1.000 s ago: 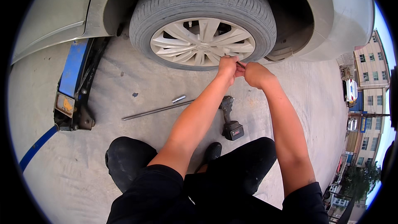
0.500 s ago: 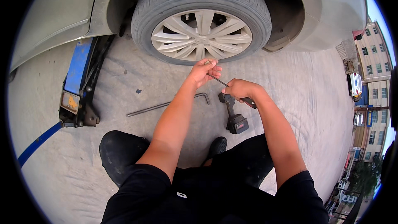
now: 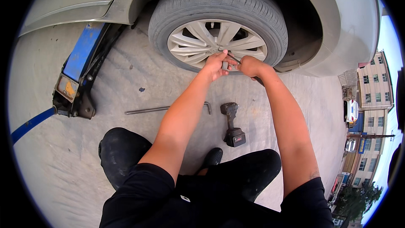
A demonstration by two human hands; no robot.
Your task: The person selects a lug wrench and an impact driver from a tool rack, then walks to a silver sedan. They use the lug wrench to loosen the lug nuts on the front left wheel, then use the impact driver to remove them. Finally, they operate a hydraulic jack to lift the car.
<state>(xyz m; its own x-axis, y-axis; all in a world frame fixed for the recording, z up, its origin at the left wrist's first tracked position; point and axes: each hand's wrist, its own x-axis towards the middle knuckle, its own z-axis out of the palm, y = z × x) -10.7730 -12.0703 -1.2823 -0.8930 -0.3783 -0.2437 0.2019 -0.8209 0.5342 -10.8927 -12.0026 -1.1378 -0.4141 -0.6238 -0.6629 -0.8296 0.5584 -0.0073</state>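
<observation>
My right hand (image 3: 252, 66) grips a screwdriver (image 3: 234, 59) with a dark handle and thin shaft. Its shaft reaches toward the middle of the silver wheel cover (image 3: 192, 41), where my left hand's fingertips hide part of it. My left hand (image 3: 217, 65) is closed in front of the lower spokes, around a small grey block-like piece (image 3: 225, 66) whose kind I cannot make out. The grey tyre (image 3: 168, 57) surrounds the wheel cover, under the car's arch.
On the concrete lie a cordless impact driver (image 3: 231, 122) and a bent metal bar (image 3: 147, 110), partly behind my left forearm. A blue floor jack (image 3: 85, 52) reaches under the car (image 3: 80, 0) at the left. Buildings and parked cars stand far right.
Both hands have moved forward and up, from over the floor to the wheel cover, carrying the screwdriver along. My view has shifted too, with the wheel appearing lower and further right.
</observation>
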